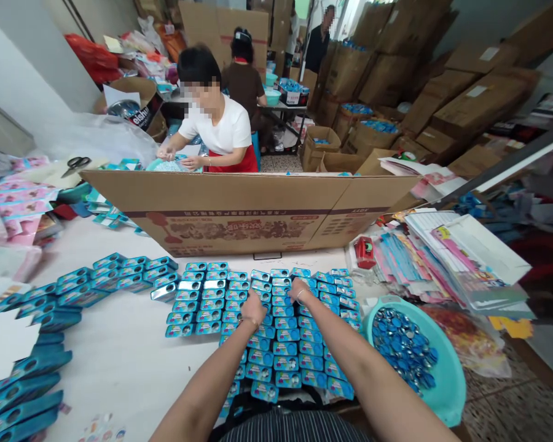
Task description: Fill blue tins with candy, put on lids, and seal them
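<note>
Rows of small blue boxes (pixel 286 347) with round openings in their faces stand packed together on the table in front of me. My left hand (pixel 254 309) is low over the middle rows, its fingers curled down against the boxes. Near the far end of the rows, my right hand (pixel 298 290) reaches in with bent fingers touching the boxes. Both hands look closed, and what lies between their fingertips is hidden. To the right of the rows, a turquoise basin (pixel 451 393) holds many blue and silver round pieces (pixel 403 347).
A tall cardboard box (pixel 239 215) walls off the table's far side. More blue boxes (pixel 23 374) line the left. A red tape dispenser (pixel 364 252) and paper stacks (pixel 479 258) lie right. Beyond, a person in a white top (pixel 225 129) works at a bowl.
</note>
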`<state>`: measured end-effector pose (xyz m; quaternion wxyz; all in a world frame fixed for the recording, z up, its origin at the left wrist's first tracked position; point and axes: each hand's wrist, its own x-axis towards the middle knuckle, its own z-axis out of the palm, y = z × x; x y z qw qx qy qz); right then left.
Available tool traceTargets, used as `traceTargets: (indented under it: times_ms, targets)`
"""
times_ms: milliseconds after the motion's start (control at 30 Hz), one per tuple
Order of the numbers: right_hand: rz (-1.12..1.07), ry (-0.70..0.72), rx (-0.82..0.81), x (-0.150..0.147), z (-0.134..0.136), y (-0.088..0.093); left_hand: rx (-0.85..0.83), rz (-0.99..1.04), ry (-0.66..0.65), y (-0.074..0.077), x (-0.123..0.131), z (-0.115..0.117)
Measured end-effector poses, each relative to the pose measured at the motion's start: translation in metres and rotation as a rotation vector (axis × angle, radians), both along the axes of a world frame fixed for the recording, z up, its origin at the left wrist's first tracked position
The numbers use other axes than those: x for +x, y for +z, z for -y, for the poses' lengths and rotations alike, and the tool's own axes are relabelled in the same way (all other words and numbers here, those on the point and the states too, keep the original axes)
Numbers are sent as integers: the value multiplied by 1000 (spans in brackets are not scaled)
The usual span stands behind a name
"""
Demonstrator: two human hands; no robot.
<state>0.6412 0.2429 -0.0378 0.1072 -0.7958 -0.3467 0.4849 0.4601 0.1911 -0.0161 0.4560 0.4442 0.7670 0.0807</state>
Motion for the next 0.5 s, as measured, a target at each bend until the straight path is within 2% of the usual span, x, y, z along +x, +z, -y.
traceTargets:
  times_ms: [133,233,367,500]
  targets:
    - [97,71,-34,-6,-12,-12,-8,-59,-71,-4,6,-7]
    - [125,75,-12,-10,-12,-15,-13,-46,-82,-6,5,-8]
    - [112,12,80,-7,-2,-5,8,20,-32,1,1,-5]
    - [0,-73,184,-1,18,14,49,195,78,13,4,16]
